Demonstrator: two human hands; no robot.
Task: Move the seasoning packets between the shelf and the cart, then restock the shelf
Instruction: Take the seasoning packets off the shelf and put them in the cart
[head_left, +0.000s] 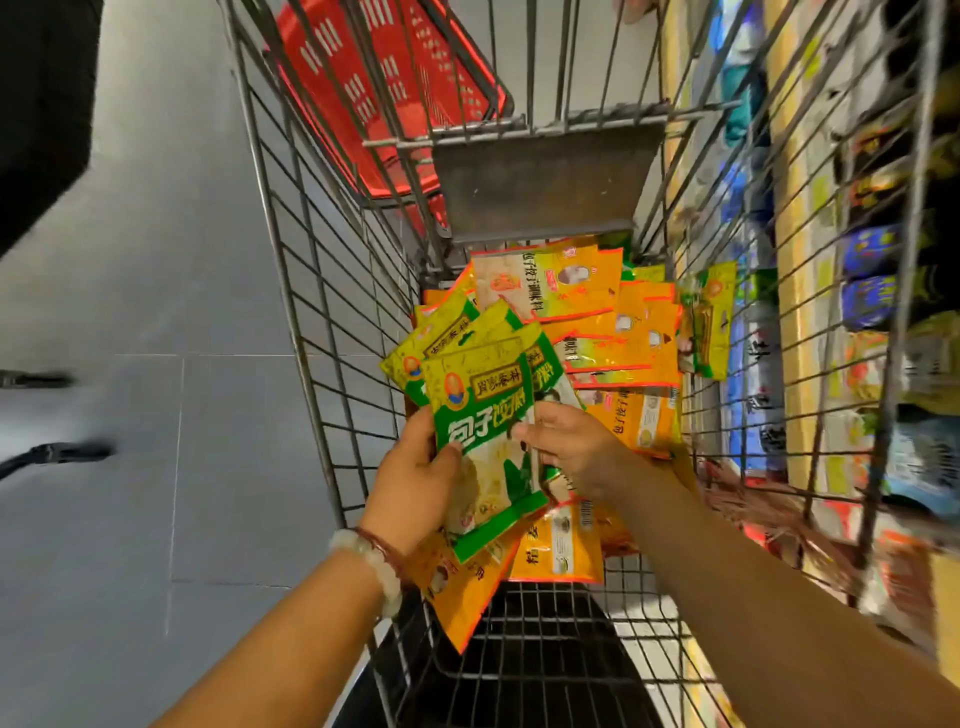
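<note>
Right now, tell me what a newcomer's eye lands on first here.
The fan of green seasoning packets at centre, gripped by the left hand and pinched by the right hand. Under them, orange seasoning packets heaped in the wire cart. A red basket stands beyond the cart's far end, top of frame.

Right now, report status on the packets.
Left hand grips green packets. Right hand pinches them too. Orange packets loose in cart. Nothing blocking.
</note>
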